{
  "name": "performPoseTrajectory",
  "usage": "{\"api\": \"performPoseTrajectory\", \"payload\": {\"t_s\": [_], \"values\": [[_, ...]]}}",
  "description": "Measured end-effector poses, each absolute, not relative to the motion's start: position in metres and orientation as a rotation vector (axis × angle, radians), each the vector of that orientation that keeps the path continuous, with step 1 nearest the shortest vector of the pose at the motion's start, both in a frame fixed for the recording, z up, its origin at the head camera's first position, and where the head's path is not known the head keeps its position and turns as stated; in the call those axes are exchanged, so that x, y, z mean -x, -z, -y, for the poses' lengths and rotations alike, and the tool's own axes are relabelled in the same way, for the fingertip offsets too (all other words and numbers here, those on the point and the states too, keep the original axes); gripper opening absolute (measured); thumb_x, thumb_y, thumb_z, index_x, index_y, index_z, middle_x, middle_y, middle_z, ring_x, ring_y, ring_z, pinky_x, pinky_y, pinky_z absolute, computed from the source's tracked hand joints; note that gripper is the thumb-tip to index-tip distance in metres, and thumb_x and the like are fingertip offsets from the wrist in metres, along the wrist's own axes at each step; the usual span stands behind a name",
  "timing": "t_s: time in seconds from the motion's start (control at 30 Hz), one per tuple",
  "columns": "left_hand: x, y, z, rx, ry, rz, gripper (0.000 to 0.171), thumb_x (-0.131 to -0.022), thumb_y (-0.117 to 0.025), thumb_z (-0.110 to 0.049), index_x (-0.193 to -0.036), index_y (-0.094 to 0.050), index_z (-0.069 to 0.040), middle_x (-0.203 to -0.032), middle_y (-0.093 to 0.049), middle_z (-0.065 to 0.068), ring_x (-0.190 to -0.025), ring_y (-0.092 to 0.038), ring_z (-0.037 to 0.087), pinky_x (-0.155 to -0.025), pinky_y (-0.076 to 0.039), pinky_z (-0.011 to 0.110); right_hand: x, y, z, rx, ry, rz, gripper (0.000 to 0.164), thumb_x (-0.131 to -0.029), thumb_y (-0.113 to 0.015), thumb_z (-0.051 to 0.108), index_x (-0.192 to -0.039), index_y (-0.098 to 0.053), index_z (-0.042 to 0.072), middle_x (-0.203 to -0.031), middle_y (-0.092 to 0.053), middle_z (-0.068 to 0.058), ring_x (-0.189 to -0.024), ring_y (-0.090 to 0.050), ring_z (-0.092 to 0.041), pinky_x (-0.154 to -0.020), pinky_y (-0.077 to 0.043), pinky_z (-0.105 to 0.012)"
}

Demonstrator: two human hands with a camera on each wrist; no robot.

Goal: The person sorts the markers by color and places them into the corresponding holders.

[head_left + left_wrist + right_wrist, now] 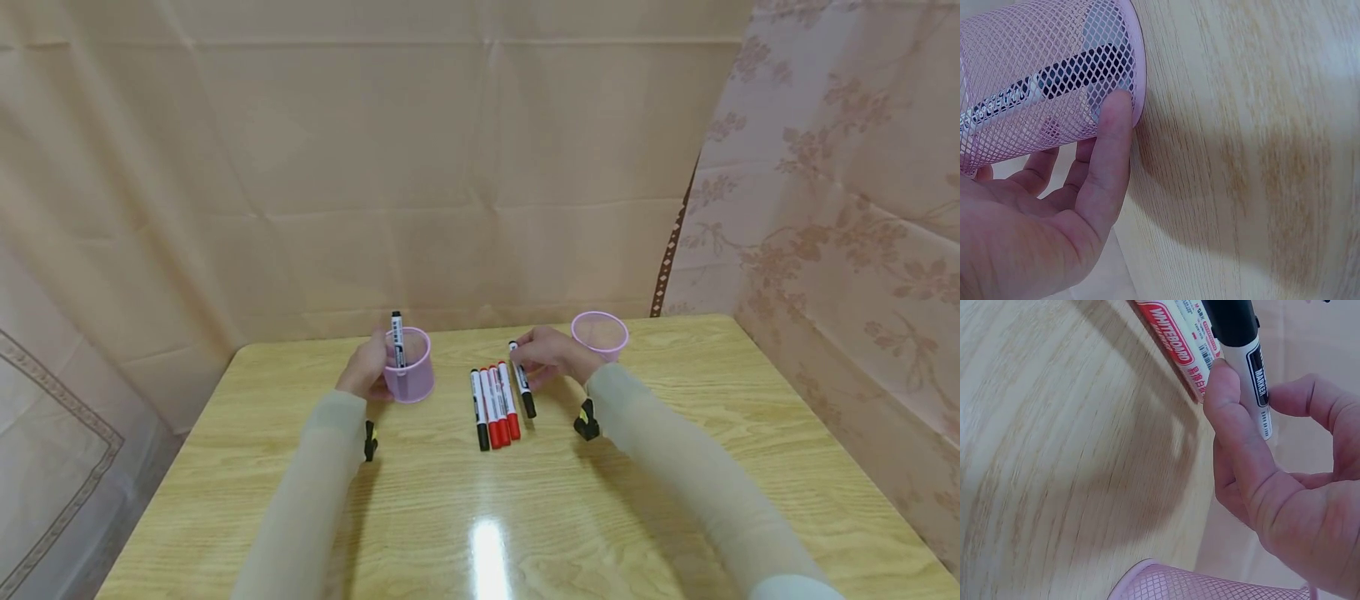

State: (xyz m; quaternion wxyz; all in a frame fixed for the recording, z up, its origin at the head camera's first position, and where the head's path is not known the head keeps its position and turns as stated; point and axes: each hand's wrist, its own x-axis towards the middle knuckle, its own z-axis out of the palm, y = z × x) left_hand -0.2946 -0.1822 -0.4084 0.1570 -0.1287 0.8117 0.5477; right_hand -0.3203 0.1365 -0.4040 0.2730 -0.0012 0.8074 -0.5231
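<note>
My left hand (365, 367) holds a pink mesh pen cup (417, 385) at the table's back left, thumb low on its side and the other fingers behind it. A black-capped marker (398, 340) leans upright inside this cup, showing through the mesh in the left wrist view. Between thumb and fingers, my right hand (552, 352) pinches a black whiteboard marker (1252, 381), its black cap tilted down toward the front. Just left of it, one black marker (480, 410) and several red markers (509, 404) lie side by side in a row.
A second pink mesh cup (1210, 587) stands right behind my right hand, partly hidden by it in the head view. The wooden table (420, 517) ends at a beige curtain (450, 167) at the back, with a flowered cloth (855, 208) on the right.
</note>
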Motion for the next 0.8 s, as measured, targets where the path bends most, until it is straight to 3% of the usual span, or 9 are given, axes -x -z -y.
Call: {"api": "performPoseTrajectory", "payload": {"t_s": [0.23, 0.43, 0.8], "values": [[0.293, 0.408, 0.182, 0.371, -1.557, -2.329, 0.082, -0.104, -0.007, -0.062, -0.138, -0.048, 0.000, -0.133, -0.053, 0.021, -0.111, -0.058, 0.037, -0.080, -0.057, 0.045, 0.321, 0.404, -0.137, 0.018, 1.426, -2.139, 0.034, -0.091, -0.063, 0.008, -0.122, -0.058, -0.005, -0.096, -0.063, -0.013, -0.077, -0.063, -0.021, -0.066, -0.062, -0.038], [0.292, 0.408, 0.182, 0.364, -1.570, -2.330, 0.078, -0.106, -0.008, -0.058, -0.138, -0.048, 0.001, -0.132, -0.053, 0.022, -0.108, -0.059, 0.038, -0.080, -0.058, 0.046, 0.319, 0.402, -0.133, 0.059, 1.451, -2.093, 0.054, -0.093, -0.061, 0.005, -0.142, -0.044, -0.009, -0.110, -0.064, -0.018, -0.087, -0.065, -0.025, -0.066, -0.062, -0.037], [0.293, 0.408, 0.182, 0.368, -1.571, -2.321, 0.083, -0.103, -0.007, -0.063, -0.136, -0.048, 0.001, -0.132, -0.053, 0.022, -0.103, -0.061, 0.037, -0.078, -0.059, 0.046, 0.319, 0.395, -0.115, 0.079, 1.420, -2.072, 0.055, -0.091, -0.064, 0.006, -0.141, -0.044, -0.006, -0.117, -0.061, -0.021, -0.095, -0.065, -0.031, -0.070, -0.062, -0.041]]}}
